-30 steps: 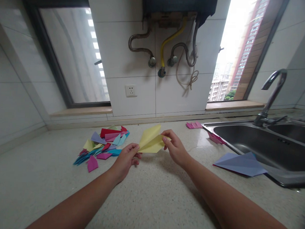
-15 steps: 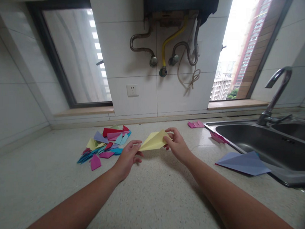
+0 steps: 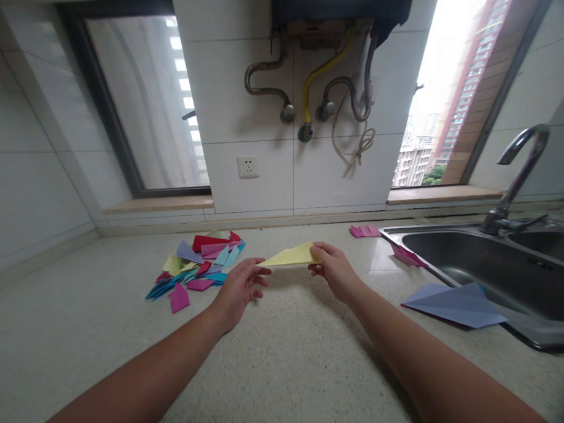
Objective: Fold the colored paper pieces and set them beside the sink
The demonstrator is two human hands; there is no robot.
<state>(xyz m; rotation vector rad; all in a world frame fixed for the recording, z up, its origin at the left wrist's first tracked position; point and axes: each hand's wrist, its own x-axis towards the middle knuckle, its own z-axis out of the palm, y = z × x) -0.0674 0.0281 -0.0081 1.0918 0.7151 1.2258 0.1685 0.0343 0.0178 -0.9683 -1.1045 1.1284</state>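
At the near side, the two forearms come over the speckled surface [image 3: 258,371]. The left hand [image 3: 237,293] has its fingers loosely spread, close to the pointed end of the yellow paper [image 3: 290,256]; whether they grip this tip or only touch it, one cannot tell. The right hand [image 3: 334,269] pinches the wider end between thumb and fingers, which are closed on it. The paper is held between the two hands, above the surface.

One second ago this paper showed two wide, open faces and the left thumb was pressed on it; now it shows as a narrow, slanting triangle, and the left fingers are looser.

To the right lies a folded lilac paper [image 3: 454,305], partly over the edge of the sink [image 3: 439,275]. To the left, just beyond the left hand, the pile of coloured folded papers [image 3: 211,251] lies as it was before. Farther, a row of pink folded pieces [image 3: 365,231] is near the corner of the sink. Behind, on the tiled wall, there is a white socket [image 3: 248,167].
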